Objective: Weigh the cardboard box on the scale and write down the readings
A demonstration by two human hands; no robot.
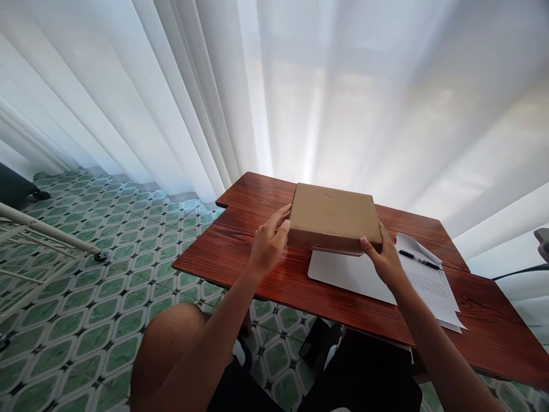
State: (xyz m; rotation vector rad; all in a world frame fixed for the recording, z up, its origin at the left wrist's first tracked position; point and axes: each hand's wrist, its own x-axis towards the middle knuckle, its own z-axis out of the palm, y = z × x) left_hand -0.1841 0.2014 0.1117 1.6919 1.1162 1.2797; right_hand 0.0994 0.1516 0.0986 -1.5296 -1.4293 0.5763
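A closed brown cardboard box (pixel 334 213) is held between my two hands over the wooden table (pixel 240 240). My left hand (pixel 270 240) presses its left side, fingers along the edge. At the front right corner, my right hand (pixel 384 254) grips the box with the thumb on the front face and the fingers on the right side. Beneath the box's front edge lies a flat white panel (pixel 343 272) with a rounded corner, partly covered by the box. Whether the box's underside rests on anything is hidden.
To the right, printed sheets of paper (pixel 433 292) lie on the table with a black pen (pixel 420 260) on top. White curtains (pixel 343 103) hang behind the table. A white metal frame on casters (pixel 51 229) stands at the left on the green tiled floor (pixel 141 252).
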